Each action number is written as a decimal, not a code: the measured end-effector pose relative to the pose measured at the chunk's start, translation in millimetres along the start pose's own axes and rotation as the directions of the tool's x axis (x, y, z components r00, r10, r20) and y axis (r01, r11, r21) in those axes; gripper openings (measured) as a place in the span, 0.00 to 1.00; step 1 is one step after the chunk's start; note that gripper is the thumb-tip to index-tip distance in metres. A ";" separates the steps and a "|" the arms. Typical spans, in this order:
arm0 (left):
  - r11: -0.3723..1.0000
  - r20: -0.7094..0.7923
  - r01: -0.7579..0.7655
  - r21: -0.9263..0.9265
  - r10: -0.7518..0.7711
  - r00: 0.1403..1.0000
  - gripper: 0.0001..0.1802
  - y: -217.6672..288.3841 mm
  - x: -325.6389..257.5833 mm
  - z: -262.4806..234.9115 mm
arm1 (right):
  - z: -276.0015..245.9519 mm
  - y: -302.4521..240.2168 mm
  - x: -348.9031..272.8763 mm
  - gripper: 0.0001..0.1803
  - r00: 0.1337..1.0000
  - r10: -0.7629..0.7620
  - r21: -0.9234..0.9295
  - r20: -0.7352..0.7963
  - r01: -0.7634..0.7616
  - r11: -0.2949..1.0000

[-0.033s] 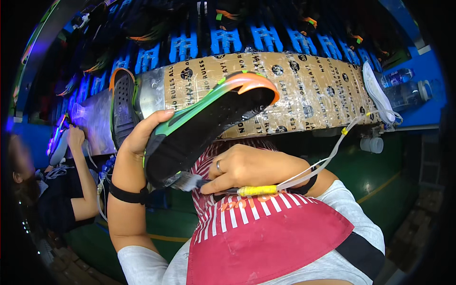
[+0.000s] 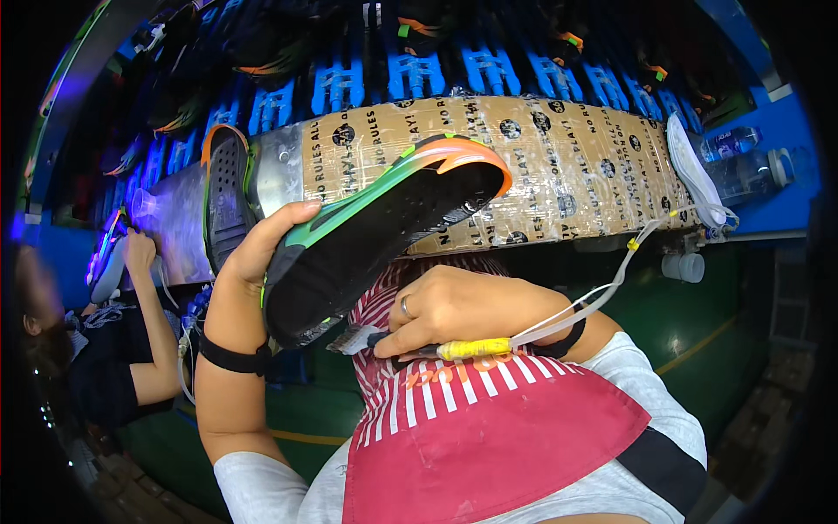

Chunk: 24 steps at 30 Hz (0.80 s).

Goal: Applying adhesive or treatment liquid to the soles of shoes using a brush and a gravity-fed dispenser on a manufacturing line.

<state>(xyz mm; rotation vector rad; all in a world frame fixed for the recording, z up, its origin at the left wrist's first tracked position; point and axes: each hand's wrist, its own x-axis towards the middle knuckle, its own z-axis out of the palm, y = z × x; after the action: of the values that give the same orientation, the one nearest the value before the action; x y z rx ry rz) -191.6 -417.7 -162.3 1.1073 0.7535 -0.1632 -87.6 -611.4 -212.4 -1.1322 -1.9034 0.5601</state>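
Observation:
My left hand (image 2: 258, 248) is closed on a shoe sole (image 2: 375, 240), thumb over its edge. The sole is tilted, its dark inner face turned up, with a rim running from green to orange. Wet-looking gloss shows along its lower edge. In my right hand (image 2: 458, 307) is a brush (image 2: 353, 339) with pale bristles, pointing left just beside the sole's lower end. A small gap appears between bristles and sole. Yellow wrapping (image 2: 476, 349) covers the brush's handle end, from which a clear tube (image 2: 602, 293) runs up to the right.
Printed brown cardboard (image 2: 559, 175) covers the bench ahead. Another sole (image 2: 229, 196) lies on the metal surface at left. Beyond stand several blue holders (image 2: 415, 74). Bottles (image 2: 755, 173) and a white sole-shaped piece (image 2: 691, 170) are at right. A co-worker's arm (image 2: 150, 323) reaches in at left.
The brush has come slightly right, off the sole's lower end where its bristles were touching. The tube has shifted a little. My left hand keeps its hold, with the sole tilted slightly differently.

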 end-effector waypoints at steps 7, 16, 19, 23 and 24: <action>0.996 0.126 0.087 -0.007 -0.085 0.988 0.22 2.9 14.9 -6.2 | -1.7 0.9 -2.3 0.18 0.999 -0.045 -0.146 -0.020 0.042 0.988; 0.990 0.064 0.123 0.072 -0.127 0.990 0.23 -1.6 18.7 -25.3 | 2.8 6.1 -6.6 0.17 0.994 -0.049 -0.273 -0.093 0.022 0.962; 0.991 0.071 0.089 0.099 -0.096 0.993 0.23 -0.7 18.8 -24.3 | 5.3 5.1 -8.9 0.18 0.999 -0.047 -0.235 0.013 0.048 0.971; 0.995 0.042 0.087 0.044 -0.089 0.995 0.22 0.2 7.2 -19.4 | 3.2 5.4 -13.6 0.15 0.994 -0.036 -0.195 -0.099 0.016 0.981; 0.996 0.017 0.088 0.017 -0.088 0.996 0.21 -0.8 3.3 -17.8 | 3.2 6.0 -14.2 0.15 0.992 -0.037 -0.229 -0.122 0.008 0.973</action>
<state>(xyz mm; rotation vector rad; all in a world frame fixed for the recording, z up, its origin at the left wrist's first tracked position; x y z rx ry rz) -197.8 -402.0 -169.1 1.0873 0.7868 -0.2534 -83.7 -620.6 -224.5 -1.2586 -1.9032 0.2544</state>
